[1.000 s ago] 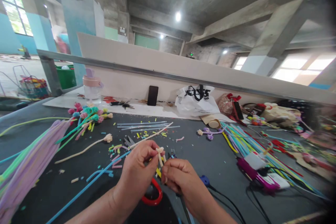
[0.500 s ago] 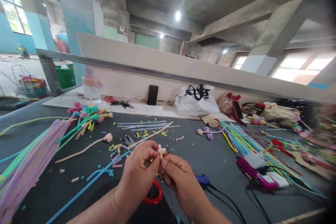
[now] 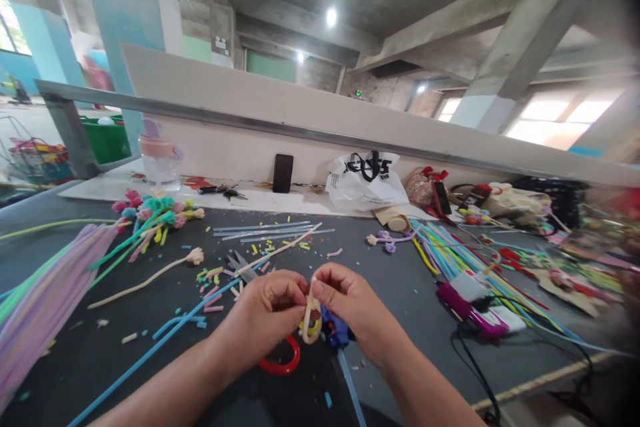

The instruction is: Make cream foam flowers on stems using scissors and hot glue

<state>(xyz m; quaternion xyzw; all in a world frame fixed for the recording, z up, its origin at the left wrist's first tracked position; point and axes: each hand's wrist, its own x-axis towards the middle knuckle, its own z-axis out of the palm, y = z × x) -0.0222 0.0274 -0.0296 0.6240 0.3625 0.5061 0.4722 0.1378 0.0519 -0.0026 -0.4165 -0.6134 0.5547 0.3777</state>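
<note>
Between my two hands is a short cream pipe cleaner (image 3: 307,335), bent into a loop that hangs below my fingertips. My left hand (image 3: 260,317) pinches it from the left. Thumb and index finger of my right hand (image 3: 350,300) grip its upper end; some of it is hidden by the fingers. Just under the hands, a blue glue gun (image 3: 336,332) lies on the dark table with a clear stick coming from it. Red-handled scissors (image 3: 280,367) lie partly beneath my left hand. Left of them stretch a blue pipe cleaner (image 3: 155,347) and a cream stem with a flower-like tip (image 3: 195,256).
Bundled pipe cleaners lie left (image 3: 60,300) and right (image 3: 425,247). Clear glue sticks (image 3: 270,232) and coloured scraps are scattered ahead. A phone (image 3: 283,173), a bottle (image 3: 159,160) and a white bag (image 3: 367,180) stand along the back. A purple power strip (image 3: 470,310) with cables sits right.
The cream piece was a small knobby shape upright in my fingertips; now a bent loop of it hangs down. My right hand has risen, uncovering more of the glue gun. The view has shifted slightly.
</note>
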